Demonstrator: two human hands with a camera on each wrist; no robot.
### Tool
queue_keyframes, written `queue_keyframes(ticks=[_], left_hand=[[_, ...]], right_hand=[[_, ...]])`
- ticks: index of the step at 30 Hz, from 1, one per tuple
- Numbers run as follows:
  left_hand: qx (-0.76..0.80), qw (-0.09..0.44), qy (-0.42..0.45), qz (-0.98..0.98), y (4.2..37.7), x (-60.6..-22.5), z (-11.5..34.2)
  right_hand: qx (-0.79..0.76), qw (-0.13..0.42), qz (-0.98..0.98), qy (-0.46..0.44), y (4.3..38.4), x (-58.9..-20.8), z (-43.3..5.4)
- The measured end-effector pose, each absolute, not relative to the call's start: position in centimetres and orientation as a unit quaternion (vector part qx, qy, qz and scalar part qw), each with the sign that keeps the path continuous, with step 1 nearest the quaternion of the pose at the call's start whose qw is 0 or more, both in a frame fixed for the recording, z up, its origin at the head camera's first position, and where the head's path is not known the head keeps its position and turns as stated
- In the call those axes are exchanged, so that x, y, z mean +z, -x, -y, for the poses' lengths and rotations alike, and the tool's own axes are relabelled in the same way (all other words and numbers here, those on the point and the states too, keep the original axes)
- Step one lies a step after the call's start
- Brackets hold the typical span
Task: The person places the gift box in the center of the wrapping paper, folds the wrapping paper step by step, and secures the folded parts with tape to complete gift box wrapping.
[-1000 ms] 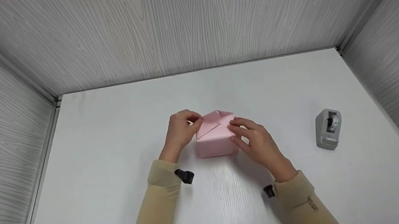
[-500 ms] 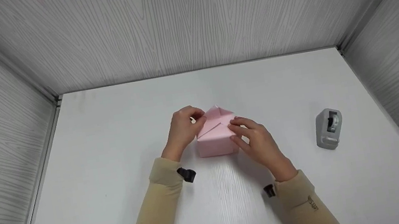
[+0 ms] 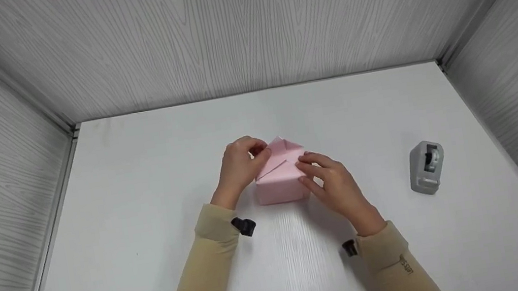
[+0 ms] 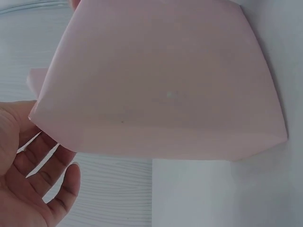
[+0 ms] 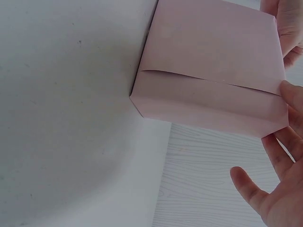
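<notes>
A box wrapped in pink paper [image 3: 280,190] sits on the white table, with folded paper at its top rising to a point at the back. My left hand [image 3: 239,166] pinches the paper flap [image 3: 278,150] at the upper left between thumb and forefinger. My right hand [image 3: 334,185] rests its spread, slightly bent fingertips on the box's right top edge and corner. In the left wrist view, one pink side [image 4: 161,80] fills most of the picture, the other fingers loose beside it. The right wrist view shows a paper seam [image 5: 208,79] across another side.
A grey tape dispenser [image 3: 426,167] stands on the white table [image 3: 141,183] to the right. Pale wood-grain panels [image 3: 241,25] enclose the table at the back and both sides. Small black cameras sit at both wrists.
My left hand has moved slightly right and away from me with the paper flap, whose back point has risen. The right hand and the box's body have stayed put.
</notes>
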State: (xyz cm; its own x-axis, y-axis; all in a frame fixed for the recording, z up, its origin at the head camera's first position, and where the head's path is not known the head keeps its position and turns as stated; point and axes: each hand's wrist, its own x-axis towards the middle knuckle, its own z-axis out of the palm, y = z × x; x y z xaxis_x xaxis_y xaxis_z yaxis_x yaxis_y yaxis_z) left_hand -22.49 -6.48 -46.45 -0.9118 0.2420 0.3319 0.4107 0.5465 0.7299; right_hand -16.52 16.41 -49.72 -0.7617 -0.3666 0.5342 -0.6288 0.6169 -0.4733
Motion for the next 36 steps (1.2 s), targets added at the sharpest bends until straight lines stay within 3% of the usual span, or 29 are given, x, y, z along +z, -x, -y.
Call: queue_keyframes(ticks=[36], left_hand=[[-0.413, 0.138, 0.196, 0.879, 22.5, -45.3, 4.5]], right_hand=[[0.315, 0.191, 0.888, -0.276, 16.5, -49.8, -16.4]])
